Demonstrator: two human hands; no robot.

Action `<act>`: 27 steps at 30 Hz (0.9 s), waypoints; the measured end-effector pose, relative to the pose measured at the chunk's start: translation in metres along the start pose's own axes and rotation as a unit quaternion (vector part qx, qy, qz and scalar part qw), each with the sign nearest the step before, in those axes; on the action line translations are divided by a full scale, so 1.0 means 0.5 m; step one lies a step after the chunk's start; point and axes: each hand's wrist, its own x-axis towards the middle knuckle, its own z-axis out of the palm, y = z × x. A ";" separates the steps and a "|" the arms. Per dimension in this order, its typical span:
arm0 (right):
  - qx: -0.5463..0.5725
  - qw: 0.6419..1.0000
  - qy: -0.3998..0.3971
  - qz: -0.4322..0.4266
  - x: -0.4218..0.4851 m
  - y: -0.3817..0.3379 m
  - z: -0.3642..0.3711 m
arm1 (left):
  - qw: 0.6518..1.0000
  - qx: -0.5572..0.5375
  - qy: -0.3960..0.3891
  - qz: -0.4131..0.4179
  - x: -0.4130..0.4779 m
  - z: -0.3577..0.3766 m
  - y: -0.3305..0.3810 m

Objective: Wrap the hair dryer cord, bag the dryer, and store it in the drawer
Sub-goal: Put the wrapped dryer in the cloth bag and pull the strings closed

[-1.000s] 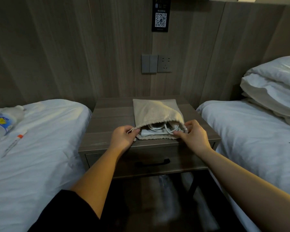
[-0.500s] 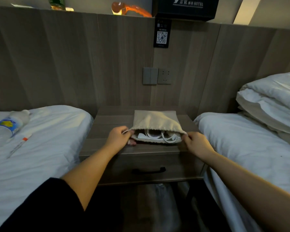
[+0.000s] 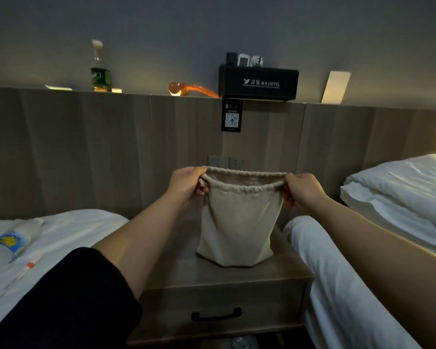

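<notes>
A beige drawstring bag hangs upright above the wooden nightstand, its bottom at or just over the top. My left hand grips the left end of the bag's mouth and my right hand grips the right end, stretching the rim between them. The hair dryer and its cord are hidden inside the bag. The nightstand's drawer is closed, with a black handle on its front.
White beds flank the nightstand, the left bed holding a water bottle and a pen. A folded duvet lies at the right. On the headboard ledge stand a black hotel box, a bottle and an orange object.
Both hands lifted the bag from lying flat on the nightstand to hanging upright by its mouth. The white cord that showed at the opening is out of sight. The view tilted upward.
</notes>
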 end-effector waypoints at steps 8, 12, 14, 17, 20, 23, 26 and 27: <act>-0.005 0.999 0.016 -0.039 0.063 -0.063 -0.041 | 0.998 -0.058 0.007 0.022 0.024 0.031 0.064; 0.016 1.000 -0.018 -0.011 0.063 -0.052 -0.038 | 0.998 -0.064 -0.014 -0.006 0.029 0.043 0.043; 0.041 0.999 -0.029 -0.001 0.057 -0.047 -0.044 | 0.996 -0.078 -0.028 -0.011 0.028 0.046 0.033; 0.080 0.996 -0.041 0.015 0.051 -0.044 -0.057 | 0.997 -0.055 -0.046 -0.006 0.033 0.044 0.029; 0.127 0.990 -0.051 0.034 0.053 -0.039 -0.068 | 0.999 -0.019 -0.046 -0.002 0.041 0.040 0.031; 0.158 0.986 -0.017 0.058 0.062 -0.029 -0.076 | 0.997 -0.065 -0.028 -0.028 0.048 0.038 0.039; 0.226 0.962 0.103 0.113 0.076 -0.012 -0.091 | 0.985 -0.163 0.024 -0.054 0.052 0.026 0.039; 0.258 0.945 0.143 0.141 0.083 -0.006 -0.099 | 0.977 -0.198 0.049 -0.059 0.054 0.017 0.036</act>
